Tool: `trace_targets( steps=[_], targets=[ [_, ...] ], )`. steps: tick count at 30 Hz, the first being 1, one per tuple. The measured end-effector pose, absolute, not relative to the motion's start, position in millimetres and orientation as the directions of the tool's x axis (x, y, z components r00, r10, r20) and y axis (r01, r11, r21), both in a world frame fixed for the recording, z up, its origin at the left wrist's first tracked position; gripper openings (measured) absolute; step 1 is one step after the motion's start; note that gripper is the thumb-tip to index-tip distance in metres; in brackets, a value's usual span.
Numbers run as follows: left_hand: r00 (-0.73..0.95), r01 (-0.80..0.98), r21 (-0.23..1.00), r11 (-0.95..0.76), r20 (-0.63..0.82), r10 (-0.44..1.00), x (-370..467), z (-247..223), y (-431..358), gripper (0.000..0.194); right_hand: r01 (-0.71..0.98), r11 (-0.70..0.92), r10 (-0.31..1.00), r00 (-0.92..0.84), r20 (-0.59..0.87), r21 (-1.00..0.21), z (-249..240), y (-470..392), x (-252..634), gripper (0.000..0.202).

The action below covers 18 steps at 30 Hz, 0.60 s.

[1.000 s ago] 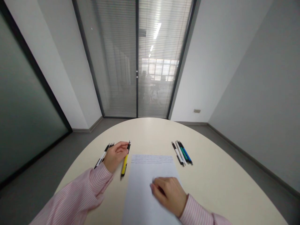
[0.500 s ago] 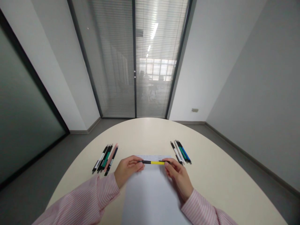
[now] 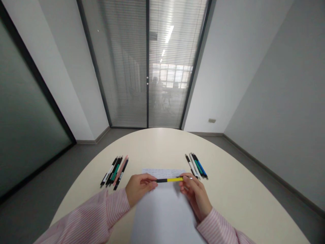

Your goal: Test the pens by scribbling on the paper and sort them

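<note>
A yellow and black pen [image 3: 172, 180] lies level between my two hands, above a white sheet of paper [image 3: 162, 213] that has lines of writing near its far edge. My left hand [image 3: 141, 186] pinches the black end between thumb and fingers. At the yellow end, my right hand [image 3: 195, 191] grips the pen, and its tip or clip partly shows past the fingers. Both sleeves are pink striped.
Several pens [image 3: 115, 171] lie side by side left of the paper: black, white, green and pink. A second group of pens [image 3: 196, 166], white, green, blue and black, rests to the right. The round cream table [image 3: 236, 189] curves away towards a glass partition [image 3: 147, 101].
The pen has shifted slightly to the right and towards me. My right thumb and fingers have changed their hold on the yellow end, while my left hand keeps pinching the black end.
</note>
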<state>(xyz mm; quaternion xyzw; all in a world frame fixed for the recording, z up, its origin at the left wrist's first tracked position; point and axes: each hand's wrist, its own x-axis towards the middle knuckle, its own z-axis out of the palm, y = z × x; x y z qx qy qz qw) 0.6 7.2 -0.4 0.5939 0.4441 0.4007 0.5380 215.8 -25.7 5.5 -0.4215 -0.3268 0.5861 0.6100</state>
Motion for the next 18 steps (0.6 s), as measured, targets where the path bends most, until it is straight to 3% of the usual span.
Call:
trace_targets(
  steps=[6, 18],
  targets=[
    [0.388, 0.232, 0.947, -0.223, 0.120, 0.914, 0.5, 2.3, 1.5, 0.020, -0.450, -0.173, 0.984, -0.122, -0.131, -0.876, 7.5, -33.6, 202.0, 0.031],
    [0.402, 0.383, 0.801, -0.460, 0.304, 0.864, -0.4, 5.4, -4.1, 0.011, -0.406, -0.254, 0.966, -0.155, -0.207, -0.878, 3.9, -31.8, 205.4, 0.030]
  ],
)
